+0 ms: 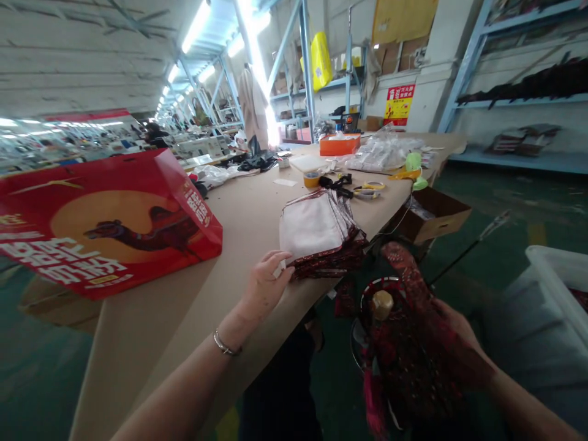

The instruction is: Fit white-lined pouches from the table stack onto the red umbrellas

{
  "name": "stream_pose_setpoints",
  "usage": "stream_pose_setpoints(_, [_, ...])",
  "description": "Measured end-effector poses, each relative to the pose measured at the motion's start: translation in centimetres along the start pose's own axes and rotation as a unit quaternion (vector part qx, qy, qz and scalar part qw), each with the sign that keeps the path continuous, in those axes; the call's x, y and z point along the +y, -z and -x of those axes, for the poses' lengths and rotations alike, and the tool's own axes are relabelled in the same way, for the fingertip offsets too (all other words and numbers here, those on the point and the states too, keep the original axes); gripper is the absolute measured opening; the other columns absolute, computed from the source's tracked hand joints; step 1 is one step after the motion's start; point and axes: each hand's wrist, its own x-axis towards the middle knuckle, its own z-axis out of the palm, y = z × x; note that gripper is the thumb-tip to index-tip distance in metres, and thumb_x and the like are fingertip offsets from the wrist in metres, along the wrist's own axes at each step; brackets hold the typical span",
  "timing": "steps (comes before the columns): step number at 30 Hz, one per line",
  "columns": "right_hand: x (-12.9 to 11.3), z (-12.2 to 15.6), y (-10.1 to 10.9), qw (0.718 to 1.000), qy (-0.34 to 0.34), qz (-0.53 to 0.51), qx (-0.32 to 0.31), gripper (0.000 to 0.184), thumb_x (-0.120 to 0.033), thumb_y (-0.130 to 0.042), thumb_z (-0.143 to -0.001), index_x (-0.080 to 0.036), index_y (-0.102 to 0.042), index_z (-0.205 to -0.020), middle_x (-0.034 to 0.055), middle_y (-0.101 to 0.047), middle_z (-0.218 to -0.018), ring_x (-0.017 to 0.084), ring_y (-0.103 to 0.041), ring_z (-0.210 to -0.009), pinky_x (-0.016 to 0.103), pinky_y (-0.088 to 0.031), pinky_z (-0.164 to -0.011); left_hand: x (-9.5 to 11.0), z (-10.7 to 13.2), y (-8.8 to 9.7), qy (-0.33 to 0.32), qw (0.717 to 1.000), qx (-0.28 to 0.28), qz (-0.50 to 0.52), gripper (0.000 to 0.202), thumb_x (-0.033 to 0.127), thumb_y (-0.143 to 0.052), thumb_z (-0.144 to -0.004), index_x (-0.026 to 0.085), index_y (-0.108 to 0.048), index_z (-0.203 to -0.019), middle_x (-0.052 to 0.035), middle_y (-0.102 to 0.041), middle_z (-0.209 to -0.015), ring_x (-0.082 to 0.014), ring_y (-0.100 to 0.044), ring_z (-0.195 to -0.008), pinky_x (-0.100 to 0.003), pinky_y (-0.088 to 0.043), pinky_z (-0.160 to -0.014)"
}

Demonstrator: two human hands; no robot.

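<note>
My left hand [264, 286], with a metal bracelet at the wrist, is at the near left corner of a stack of cloth pieces [312, 228]. Its thumb and fingers pinch a small white label [280, 268] there. The stack has a white top face and dark red patterned edges, and lies at the table's edge. Down on the right, my right hand [459, 327] grips a dark red patterned cloth piece [416, 288], its fingers partly hidden. Below it, more dark red cloth with a pink tassel [374, 404] lies in a round container.
A red bag with a camel picture [147, 226] stands on the left of the table [248, 214]. Behind the stack are pliers [366, 193], yellow tape [311, 179], an orange box [340, 145] and plastic bags [386, 150]. A cardboard box [436, 214] and white bin [542, 306] stand right.
</note>
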Motion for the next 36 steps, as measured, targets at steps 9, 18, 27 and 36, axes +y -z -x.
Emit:
stream_pose_setpoints(9, [-1.9,0.7,-1.2,0.996,0.081,0.025,0.014,0.04,-0.044,-0.045,-0.084,-0.021,-0.053,-0.115,0.0089,-0.063,-0.112,0.022,-0.061,-0.102,0.04,-0.046,-0.093,-0.2,-1.3,0.4,-0.072,0.98,-0.089,-0.164,0.025,0.013,-0.042,-0.086,0.018,-0.065,-0.095,-0.007,-0.067,-0.089,-0.0167,-0.062,-0.08,-0.027,-0.049,-0.072])
stream_pose_setpoints(18, [-28.7,-2.4,-3.5,0.844,0.501,0.138,-0.129,0.022,-0.022,-0.046,-0.09,-0.016,-0.063,-0.103,0.0094,-0.062,-0.105,0.021,-0.051,-0.104,0.038,-0.04,-0.094,2.7,-4.7,2.8,-0.056,0.968,-0.143,-0.197,0.02,0.018,-0.049,-0.083,0.019,-0.066,-0.073,-0.0036,-0.063,-0.07,-0.0149,-0.057,-0.065,-0.024,-0.039,-0.06])
stream_pose_setpoints(27, [-30.3,-6.9,-8.9,0.797,0.471,0.291,-0.24,0.033,-0.03,-0.039,-0.092,-0.016,-0.069,-0.089,0.0083,-0.07,-0.087,0.018,-0.063,-0.081,0.026,-0.041,-0.071,1.7,-5.7,3.7,-0.037,0.973,-0.215,-0.076,0.017,0.02,-0.053,-0.081,0.018,-0.067,-0.07,-0.0007,-0.064,-0.065,-0.0132,-0.057,-0.063,-0.023,-0.039,-0.06])
stream_pose_setpoints(36, [-30.7,-7.0,-8.5,0.813,0.449,0.316,-0.194,0.023,-0.027,-0.048,-0.086,-0.016,-0.068,-0.085,0.0088,-0.07,-0.085,0.02,-0.064,-0.08,0.027,-0.04,-0.066,1.7,-5.3,3.0,0.023,0.99,-0.132,-0.044,0.016,0.026,-0.055,-0.078,0.019,-0.069,-0.08,-0.0028,-0.068,-0.075,-0.0152,-0.06,-0.068,-0.025,-0.043,-0.062])
